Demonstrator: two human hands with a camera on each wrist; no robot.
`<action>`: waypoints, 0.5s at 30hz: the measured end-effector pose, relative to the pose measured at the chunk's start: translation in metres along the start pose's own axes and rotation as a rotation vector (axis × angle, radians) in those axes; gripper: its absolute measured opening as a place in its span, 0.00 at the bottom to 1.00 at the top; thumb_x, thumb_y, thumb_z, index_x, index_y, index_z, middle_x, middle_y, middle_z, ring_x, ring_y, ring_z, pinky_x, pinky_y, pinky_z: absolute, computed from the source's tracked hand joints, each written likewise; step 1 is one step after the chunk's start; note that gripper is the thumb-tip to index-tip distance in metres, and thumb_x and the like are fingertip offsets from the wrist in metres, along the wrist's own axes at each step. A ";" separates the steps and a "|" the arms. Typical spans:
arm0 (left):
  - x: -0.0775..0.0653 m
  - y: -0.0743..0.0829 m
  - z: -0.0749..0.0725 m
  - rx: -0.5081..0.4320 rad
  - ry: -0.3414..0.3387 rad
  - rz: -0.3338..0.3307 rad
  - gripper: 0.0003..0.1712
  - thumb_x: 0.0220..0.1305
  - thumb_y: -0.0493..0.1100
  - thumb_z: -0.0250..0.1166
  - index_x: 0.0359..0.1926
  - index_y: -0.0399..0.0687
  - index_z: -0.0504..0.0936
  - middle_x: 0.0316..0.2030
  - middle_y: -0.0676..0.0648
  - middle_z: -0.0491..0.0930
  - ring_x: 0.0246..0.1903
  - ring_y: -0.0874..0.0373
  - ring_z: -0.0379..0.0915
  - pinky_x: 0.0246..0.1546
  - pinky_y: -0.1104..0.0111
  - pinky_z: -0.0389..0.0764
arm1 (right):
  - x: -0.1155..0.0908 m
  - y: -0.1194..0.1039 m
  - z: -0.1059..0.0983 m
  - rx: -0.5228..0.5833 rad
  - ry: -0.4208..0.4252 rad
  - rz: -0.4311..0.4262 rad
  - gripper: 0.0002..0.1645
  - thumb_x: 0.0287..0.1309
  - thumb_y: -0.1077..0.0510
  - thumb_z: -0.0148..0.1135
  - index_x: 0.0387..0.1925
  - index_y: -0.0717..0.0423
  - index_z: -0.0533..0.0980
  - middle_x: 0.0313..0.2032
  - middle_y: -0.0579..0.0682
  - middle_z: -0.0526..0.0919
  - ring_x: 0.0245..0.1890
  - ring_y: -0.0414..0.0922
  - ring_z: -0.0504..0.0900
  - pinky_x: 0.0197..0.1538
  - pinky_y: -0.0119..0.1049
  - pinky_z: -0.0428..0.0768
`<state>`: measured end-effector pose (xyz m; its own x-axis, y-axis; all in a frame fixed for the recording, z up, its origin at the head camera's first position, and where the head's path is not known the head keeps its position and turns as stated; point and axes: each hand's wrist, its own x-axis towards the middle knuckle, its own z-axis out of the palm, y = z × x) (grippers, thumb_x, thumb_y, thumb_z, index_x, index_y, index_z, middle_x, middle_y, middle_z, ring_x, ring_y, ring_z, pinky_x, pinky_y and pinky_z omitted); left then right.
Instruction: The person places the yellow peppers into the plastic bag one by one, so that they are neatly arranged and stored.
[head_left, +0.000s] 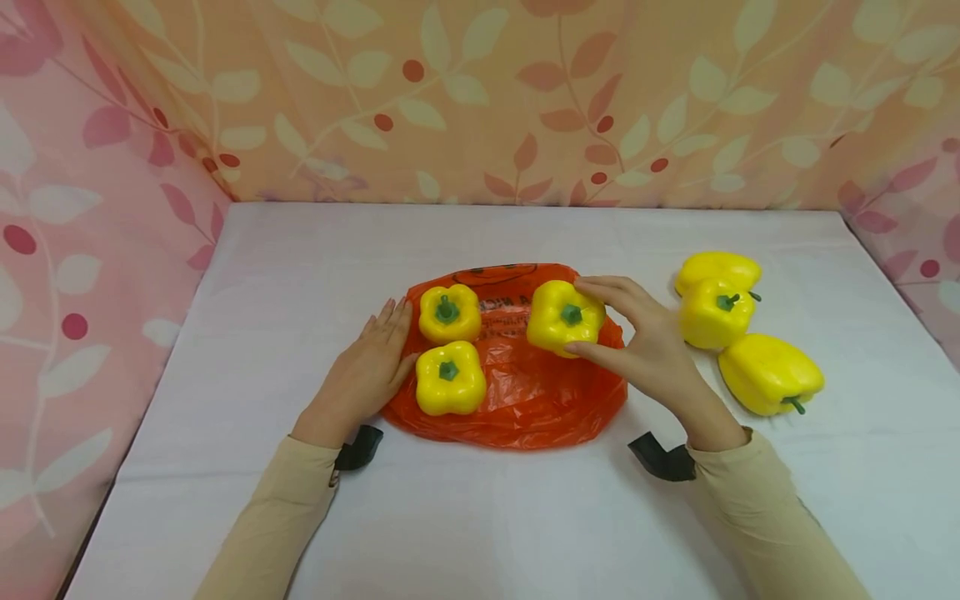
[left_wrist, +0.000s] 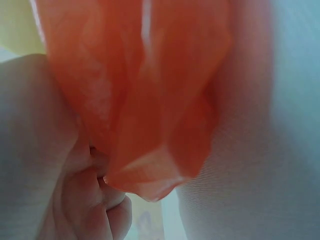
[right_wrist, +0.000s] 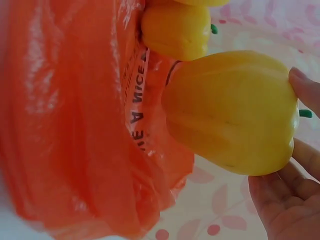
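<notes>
A red plastic bag (head_left: 525,408) with dark print lies spread on the white table. Two yellow bell peppers, one farther back (head_left: 450,315) and one nearer (head_left: 451,379), stand stem up on its left part. My right hand (head_left: 652,350) grips a third yellow bell pepper (head_left: 555,321) between thumb and fingers over the bag's right side; the right wrist view shows this pepper (right_wrist: 230,112) from the side, beside the bag. My left hand (head_left: 367,371) lies with extended fingers along the bag's left edge, touching it. In the left wrist view the bag (left_wrist: 145,100) hides part of that hand.
Three more yellow bell peppers lie to the right: one at the back (head_left: 716,268), one in the middle (head_left: 712,317) and one in front (head_left: 768,375). Leaf-patterned curtains (head_left: 480,100) border the white table (head_left: 480,517) at the back and sides.
</notes>
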<state>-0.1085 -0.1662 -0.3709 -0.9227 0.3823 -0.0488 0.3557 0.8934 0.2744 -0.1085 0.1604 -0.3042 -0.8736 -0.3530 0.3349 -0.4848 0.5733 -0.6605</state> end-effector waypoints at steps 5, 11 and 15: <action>-0.001 0.000 0.000 -0.005 0.003 -0.001 0.41 0.70 0.50 0.52 0.72 0.33 0.45 0.71 0.37 0.47 0.71 0.45 0.38 0.69 0.53 0.46 | 0.011 0.002 0.007 0.020 -0.044 0.010 0.38 0.42 0.63 0.76 0.58 0.60 0.73 0.57 0.53 0.73 0.59 0.51 0.70 0.60 0.51 0.71; -0.001 0.000 0.000 -0.011 0.004 0.005 0.40 0.70 0.50 0.52 0.72 0.32 0.46 0.71 0.37 0.46 0.71 0.46 0.37 0.69 0.54 0.46 | 0.019 0.003 0.013 0.053 -0.067 0.011 0.37 0.42 0.63 0.75 0.58 0.60 0.73 0.57 0.54 0.73 0.59 0.51 0.70 0.59 0.52 0.71; -0.001 0.000 -0.001 -0.009 0.009 0.007 0.40 0.70 0.49 0.52 0.72 0.32 0.46 0.71 0.37 0.47 0.71 0.46 0.37 0.69 0.54 0.46 | 0.023 0.003 0.016 0.055 -0.068 -0.011 0.37 0.42 0.63 0.76 0.57 0.61 0.73 0.56 0.55 0.73 0.58 0.51 0.70 0.59 0.52 0.71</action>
<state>-0.1075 -0.1665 -0.3699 -0.9217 0.3861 -0.0380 0.3606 0.8887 0.2832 -0.1294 0.1424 -0.3091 -0.8626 -0.4093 0.2971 -0.4896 0.5281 -0.6939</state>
